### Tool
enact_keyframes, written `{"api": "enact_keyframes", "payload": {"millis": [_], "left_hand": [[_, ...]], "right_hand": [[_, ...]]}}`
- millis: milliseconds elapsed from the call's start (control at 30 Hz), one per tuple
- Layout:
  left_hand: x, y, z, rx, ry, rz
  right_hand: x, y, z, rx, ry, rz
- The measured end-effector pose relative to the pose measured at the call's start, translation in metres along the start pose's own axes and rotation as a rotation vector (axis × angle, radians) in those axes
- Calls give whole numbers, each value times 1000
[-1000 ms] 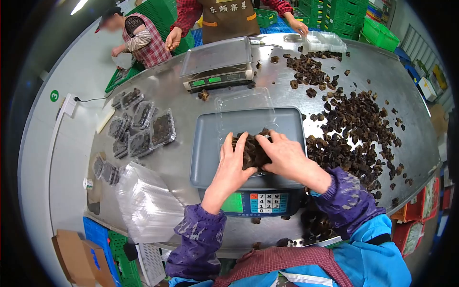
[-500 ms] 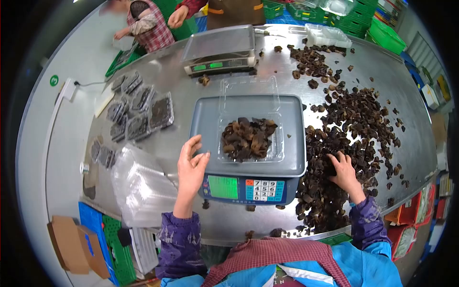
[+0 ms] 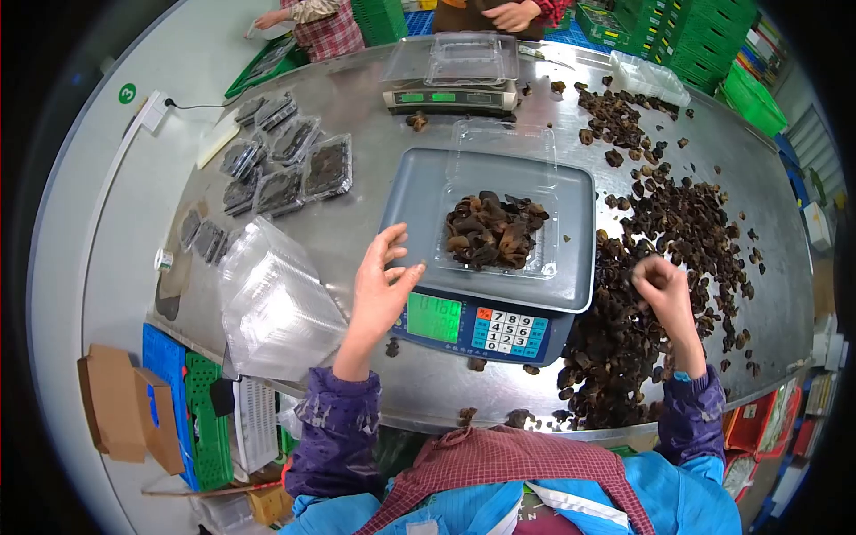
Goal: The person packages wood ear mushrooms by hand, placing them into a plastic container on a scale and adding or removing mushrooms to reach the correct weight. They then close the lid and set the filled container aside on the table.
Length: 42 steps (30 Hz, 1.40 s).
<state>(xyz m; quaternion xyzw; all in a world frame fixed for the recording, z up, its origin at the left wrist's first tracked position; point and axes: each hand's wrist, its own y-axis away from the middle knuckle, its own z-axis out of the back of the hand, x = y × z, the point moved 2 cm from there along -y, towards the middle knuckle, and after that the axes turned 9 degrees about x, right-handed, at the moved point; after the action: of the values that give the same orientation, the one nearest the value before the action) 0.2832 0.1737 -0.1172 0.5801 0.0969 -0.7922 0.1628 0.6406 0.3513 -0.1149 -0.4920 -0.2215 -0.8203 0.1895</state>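
Observation:
A digital scale (image 3: 419,187) stands in the middle of the table. On its pan lies an open clear plastic clamshell box (image 3: 555,227), with dark brown wood ear mushrooms (image 3: 495,230) heaped in its base and its lid tipped back. My left hand (image 3: 379,290) hovers by the pan's front left corner, fingers apart and holding nothing. Over the loose mushroom pile (image 3: 615,343), to the right of the scale, my right hand (image 3: 667,294) has its fingers curled into a pinch. What they hold, if anything, is hidden.
Filled clear boxes (image 3: 281,187) sit at the left, behind a stack of empty clear boxes (image 3: 276,299). Across the table stands a second scale (image 3: 450,96) with a clear box on it. Two people work there; a co-worker's hand (image 3: 513,16) shows above that scale.
My right hand has lifted from the pile and its fingers have curled together. My left hand stays open by the scale. A clear box now lies on the far scale.

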Motion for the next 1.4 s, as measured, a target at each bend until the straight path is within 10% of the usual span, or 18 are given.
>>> {"api": "enact_keyframes", "payload": {"millis": [267, 667, 933, 1133, 1400], "left_hand": [[-15, -45, -47, 59, -451, -221], [-13, -58, -58, 173, -465, -138], [-13, -39, -51, 194, -385, -80], [-22, -33, -54, 217, -323, -57], [-25, -16, -33, 113, -323, -12]], "right_hand": [[80, -60, -79, 101, 151, 553], [-109, -32, -13, 150, 965, -31], [-39, -35, 17, -127, 507, 289], [65, -61, -48, 69, -47, 384], [52, -83, -57, 20, -327, 234]]}}
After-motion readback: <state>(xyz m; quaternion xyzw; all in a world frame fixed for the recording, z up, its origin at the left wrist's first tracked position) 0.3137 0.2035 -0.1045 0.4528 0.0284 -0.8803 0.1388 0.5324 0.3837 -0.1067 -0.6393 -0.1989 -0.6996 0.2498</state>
